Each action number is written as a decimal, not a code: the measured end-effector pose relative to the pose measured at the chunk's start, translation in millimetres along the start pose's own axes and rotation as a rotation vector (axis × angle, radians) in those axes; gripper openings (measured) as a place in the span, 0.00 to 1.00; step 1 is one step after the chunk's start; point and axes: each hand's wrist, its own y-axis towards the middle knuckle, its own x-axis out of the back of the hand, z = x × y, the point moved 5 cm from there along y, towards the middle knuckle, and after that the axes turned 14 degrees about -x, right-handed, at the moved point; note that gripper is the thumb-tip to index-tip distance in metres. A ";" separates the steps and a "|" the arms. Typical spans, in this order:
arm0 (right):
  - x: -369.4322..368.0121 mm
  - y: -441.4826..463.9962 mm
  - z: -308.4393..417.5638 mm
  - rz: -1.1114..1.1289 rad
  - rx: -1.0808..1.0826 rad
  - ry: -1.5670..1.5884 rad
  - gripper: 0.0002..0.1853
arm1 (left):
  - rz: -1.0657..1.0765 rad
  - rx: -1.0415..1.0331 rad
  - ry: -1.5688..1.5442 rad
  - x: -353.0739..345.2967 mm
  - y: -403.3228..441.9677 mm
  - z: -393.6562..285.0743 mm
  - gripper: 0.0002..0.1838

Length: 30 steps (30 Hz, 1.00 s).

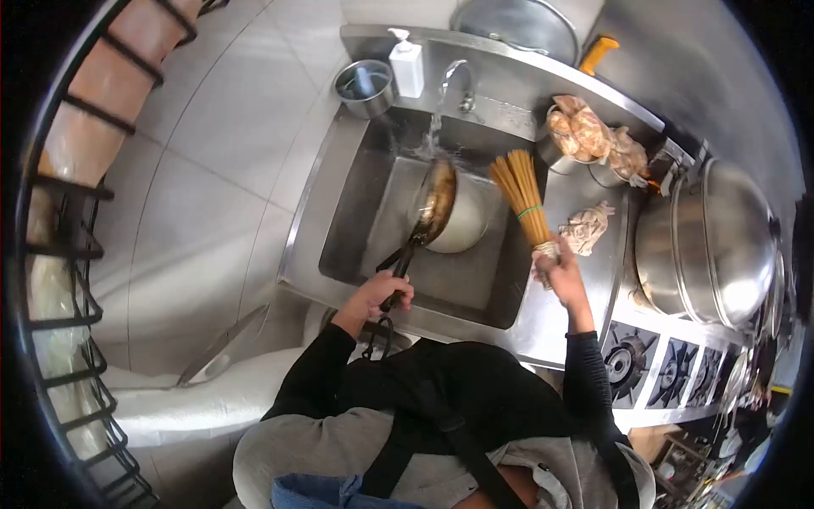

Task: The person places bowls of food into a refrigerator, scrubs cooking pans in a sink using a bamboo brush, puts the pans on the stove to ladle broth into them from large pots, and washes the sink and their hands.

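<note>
L hand (pixel 386 293) at 11 o'clock is closed round the handle of a long-handled pan (pixel 440 201), R hand (pixel 558 270) at 1 clutches a bamboo brush (pixel 527 206) by its wrapped end, pan body tilted at 12 over SS sink (pixel 458 280), w/ running faucet (pixel 466 102) beyond, also approx 12.

Bright light overall. We noted glare on the steel pot (pixel 733 242), right of the slightly blurred fingers of the right hand (pixel 560 273), and sheen across floor tiles (pixel 199 191), left of the left hand's (pixel 371 297) fingers. Farther out, edges bowed; corners went black.
</note>
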 end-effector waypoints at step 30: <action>40.7 -92.9 46.1 -0.349 0.612 -0.428 0.40 | 0.585 0.180 -1.030 -52.0 -0.3 65.5 0.07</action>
